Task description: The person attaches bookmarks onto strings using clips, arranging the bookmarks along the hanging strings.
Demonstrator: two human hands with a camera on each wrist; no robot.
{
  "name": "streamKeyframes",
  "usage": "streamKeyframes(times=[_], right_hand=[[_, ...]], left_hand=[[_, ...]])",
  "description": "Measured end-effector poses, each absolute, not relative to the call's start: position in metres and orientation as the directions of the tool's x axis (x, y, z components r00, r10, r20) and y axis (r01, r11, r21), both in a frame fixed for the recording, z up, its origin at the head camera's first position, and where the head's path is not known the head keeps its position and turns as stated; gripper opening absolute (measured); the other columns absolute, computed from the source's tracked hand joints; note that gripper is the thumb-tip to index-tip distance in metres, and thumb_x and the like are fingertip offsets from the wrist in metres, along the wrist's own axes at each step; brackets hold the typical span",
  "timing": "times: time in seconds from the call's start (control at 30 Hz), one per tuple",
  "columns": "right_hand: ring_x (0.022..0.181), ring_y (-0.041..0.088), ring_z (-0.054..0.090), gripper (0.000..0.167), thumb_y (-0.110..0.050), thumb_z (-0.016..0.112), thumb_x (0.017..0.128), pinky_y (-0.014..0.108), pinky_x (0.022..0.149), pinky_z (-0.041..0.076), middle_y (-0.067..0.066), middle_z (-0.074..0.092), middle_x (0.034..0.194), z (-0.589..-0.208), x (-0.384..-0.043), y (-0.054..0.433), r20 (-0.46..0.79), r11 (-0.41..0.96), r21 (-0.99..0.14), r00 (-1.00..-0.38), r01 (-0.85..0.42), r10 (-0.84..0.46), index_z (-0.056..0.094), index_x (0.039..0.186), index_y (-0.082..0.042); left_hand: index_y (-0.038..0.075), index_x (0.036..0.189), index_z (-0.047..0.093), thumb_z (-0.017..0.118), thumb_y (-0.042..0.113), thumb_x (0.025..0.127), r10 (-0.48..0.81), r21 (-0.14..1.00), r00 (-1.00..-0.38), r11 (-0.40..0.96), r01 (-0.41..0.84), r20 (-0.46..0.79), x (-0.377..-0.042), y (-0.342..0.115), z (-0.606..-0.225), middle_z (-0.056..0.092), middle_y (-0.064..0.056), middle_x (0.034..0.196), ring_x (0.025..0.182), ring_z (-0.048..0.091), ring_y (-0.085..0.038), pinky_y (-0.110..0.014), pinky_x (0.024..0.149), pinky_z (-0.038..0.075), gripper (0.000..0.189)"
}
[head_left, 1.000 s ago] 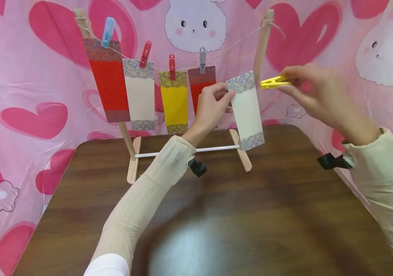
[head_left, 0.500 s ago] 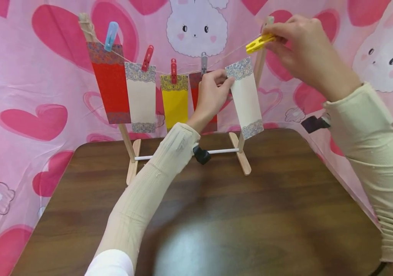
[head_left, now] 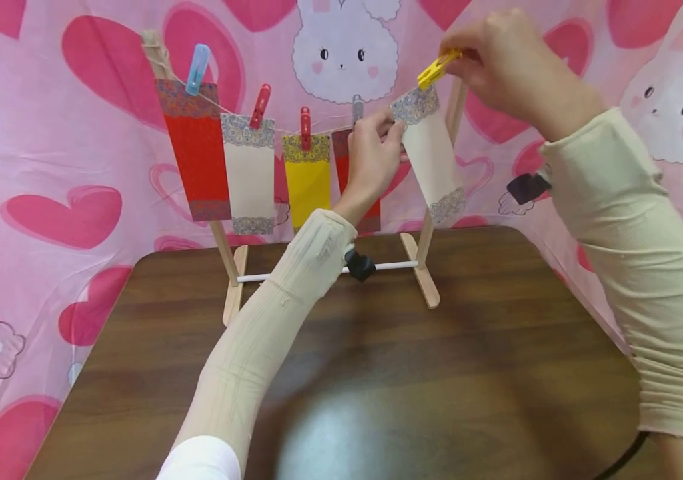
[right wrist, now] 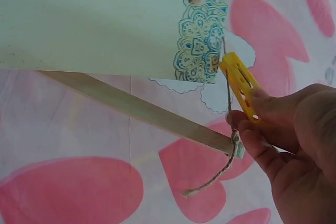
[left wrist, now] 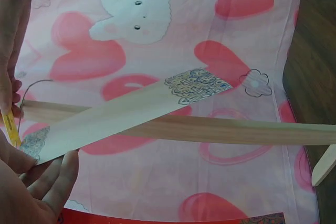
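My left hand (head_left: pixel 372 157) pinches the upper left edge of a white paper card (head_left: pixel 431 147) with patterned bands at both ends. In my right hand (head_left: pixel 512 70) is a yellow clothespin (head_left: pixel 439 68), pinched between thumb and fingers. Its tip meets the card's top edge in the head view. The right wrist view has the yellow clothespin (right wrist: pixel 240 80) right at the patterned end of the card (right wrist: pixel 200 40), beside the twine (right wrist: pixel 229 103). The left wrist view gives the card (left wrist: pixel 115 114) slanting away from my left fingers.
A wooden stand (head_left: pixel 425 240) with a white crossbar (head_left: pixel 398 266) carries the twine. Hanging from it are a red card (head_left: pixel 197 157), a white one (head_left: pixel 248 177), a yellow one (head_left: pixel 307 183) and a partly hidden red one (head_left: pixel 341 160), held by blue, red and grey clothespins.
My right hand has risen and moved left, bringing the yellow clothespin from beside the white card to its top edge. My left hand has raised the card slightly, still pinching it.
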State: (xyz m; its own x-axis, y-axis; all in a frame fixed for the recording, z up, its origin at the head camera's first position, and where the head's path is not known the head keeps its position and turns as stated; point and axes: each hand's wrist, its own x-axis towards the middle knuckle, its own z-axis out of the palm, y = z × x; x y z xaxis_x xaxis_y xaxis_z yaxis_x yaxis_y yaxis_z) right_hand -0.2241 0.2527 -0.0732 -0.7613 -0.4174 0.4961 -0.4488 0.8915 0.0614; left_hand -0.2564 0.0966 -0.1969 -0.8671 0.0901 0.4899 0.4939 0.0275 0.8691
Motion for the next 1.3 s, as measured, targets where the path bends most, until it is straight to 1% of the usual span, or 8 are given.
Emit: streamKeyframes(times=[0.13,0.2,0.43,0.73,0.9,1.03,1.2,1.3], right_hand=[[0.096,0.037,0.06,0.031,-0.011,0.054,0.101,0.051,0.091,0.053,0.025,0.065,0.121,-0.07,-0.224,0.254,0.439,0.901,0.041,-0.802,-0.432,-0.405,0.065,0.125,0.005],[0.097,0.038,0.059,0.031,-0.011,0.054,0.101,0.05,0.092,0.053,0.025,0.064,0.121,-0.069,-0.224,0.254,0.425,0.9,0.041,-0.808,-0.433,-0.408,0.064,0.126,0.005],[0.097,0.039,0.056,0.03,-0.008,0.054,0.101,0.055,0.09,0.052,0.026,0.062,0.121,-0.065,-0.227,0.251,0.379,0.901,0.062,-0.825,-0.429,-0.418,0.064,0.125,0.007],[0.098,0.042,0.054,0.032,-0.005,0.05,0.102,0.057,0.091,0.051,0.029,0.059,0.127,-0.06,-0.227,0.24,0.291,0.9,0.051,-0.856,-0.433,-0.428,0.059,0.131,0.007],[0.1,0.043,0.055,0.037,-0.005,0.047,0.103,0.054,0.091,0.052,0.029,0.056,0.133,-0.067,-0.225,0.236,0.301,0.907,0.04,-0.86,-0.419,-0.411,0.053,0.138,0.005],[0.104,0.043,0.056,0.044,-0.004,0.049,0.101,0.056,0.093,0.051,0.024,0.05,0.143,-0.079,-0.222,0.238,0.361,0.892,0.019,-0.829,-0.452,-0.428,0.047,0.145,0.001],[0.092,0.038,0.058,0.056,-0.002,0.053,0.098,0.055,0.091,0.052,0.015,0.037,0.156,-0.1,-0.206,0.245,0.491,0.874,0.011,-0.759,-0.485,-0.427,0.041,0.152,-0.01],[0.093,0.037,0.061,0.057,-0.001,0.054,0.097,0.055,0.089,0.053,0.014,0.038,0.155,-0.114,-0.193,0.248,0.573,0.863,-0.001,-0.708,-0.505,-0.414,0.042,0.152,-0.014]], left_hand=[[-0.001,0.096,0.064,0.058,0.009,0.1,0.095,0.875,-0.871,0.014,0.484,0.481,-0.257,0.096,-0.196,0.074,-0.008,0.098,0.063,0.064,-0.017,-0.024,0.064,0.057,0.011],[0.0,0.095,0.064,0.058,0.009,0.1,0.099,0.874,-0.87,0.016,0.486,0.483,-0.257,0.096,-0.196,0.074,-0.008,0.097,0.063,0.063,-0.017,-0.022,0.064,0.057,0.012],[0.003,0.107,0.069,0.058,0.01,0.101,0.101,0.861,-0.86,0.039,0.506,0.501,-0.259,0.09,-0.196,0.074,-0.005,0.102,0.07,0.067,-0.018,-0.023,0.067,0.056,0.015],[0.005,0.106,0.069,0.057,0.012,0.101,0.107,0.831,-0.837,0.11,0.546,0.536,-0.262,0.08,-0.197,0.07,-0.006,0.087,0.066,0.062,-0.019,-0.024,0.064,0.053,0.014],[0.006,0.1,0.066,0.058,0.015,0.101,0.131,0.817,-0.825,0.123,0.563,0.549,-0.262,0.075,-0.2,0.067,-0.007,0.084,0.068,0.059,-0.018,-0.023,0.066,0.052,0.012],[0.004,0.103,0.067,0.059,0.015,0.101,0.154,0.796,-0.809,0.148,0.587,0.568,-0.258,0.07,-0.208,0.07,-0.007,0.087,0.073,0.063,-0.018,-0.022,0.068,0.052,0.014],[0.007,0.112,0.069,0.059,0.019,0.1,0.189,0.767,-0.805,0.244,0.594,0.563,-0.245,0.059,-0.222,0.074,-0.003,0.099,0.081,0.068,-0.011,-0.02,0.071,0.052,0.019],[0.006,0.111,0.069,0.06,0.018,0.1,0.197,0.755,-0.797,0.257,0.604,0.571,-0.237,0.051,-0.23,0.073,-0.003,0.101,0.083,0.067,-0.009,-0.02,0.073,0.052,0.018]])
